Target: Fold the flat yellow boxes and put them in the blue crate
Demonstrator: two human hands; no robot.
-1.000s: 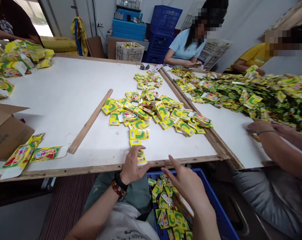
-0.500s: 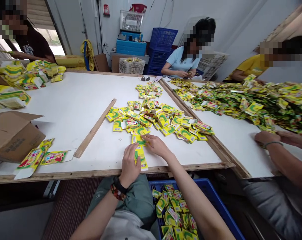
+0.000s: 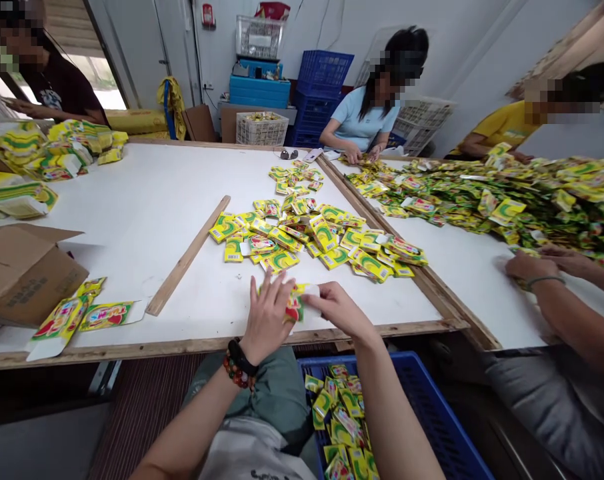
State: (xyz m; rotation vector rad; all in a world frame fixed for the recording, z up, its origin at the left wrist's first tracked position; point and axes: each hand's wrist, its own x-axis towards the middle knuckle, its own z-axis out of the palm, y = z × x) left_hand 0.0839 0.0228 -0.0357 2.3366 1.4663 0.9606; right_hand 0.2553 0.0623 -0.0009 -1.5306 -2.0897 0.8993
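Between my hands, above the front of the table, is a small yellow-green carton (image 3: 295, 308) with a fruit print and a white flap on its right side. My left hand (image 3: 266, 312) grips the carton's left part, its fingers stretched over it and partly hiding it. My right hand (image 3: 346, 311) pinches the flap end with thumb and fingers. Just beyond, a loose pile of similar small cartons (image 3: 324, 235) lies on the white tabletop (image 3: 192, 293).
A wooden strip (image 3: 188, 257) lies left of the pile; a wooden divider (image 3: 399, 233) runs along its right. An open cardboard box (image 3: 32, 273) stands left, near larger packets (image 3: 105, 316). A blue crate (image 3: 435, 400) of cartons sits below. Co-workers handle packs around the table.
The yellow cartons under my hands at the table edge are no longer lying there. One carton is now lifted between both hands, turned with its flap rightward. My right hand has moved right.
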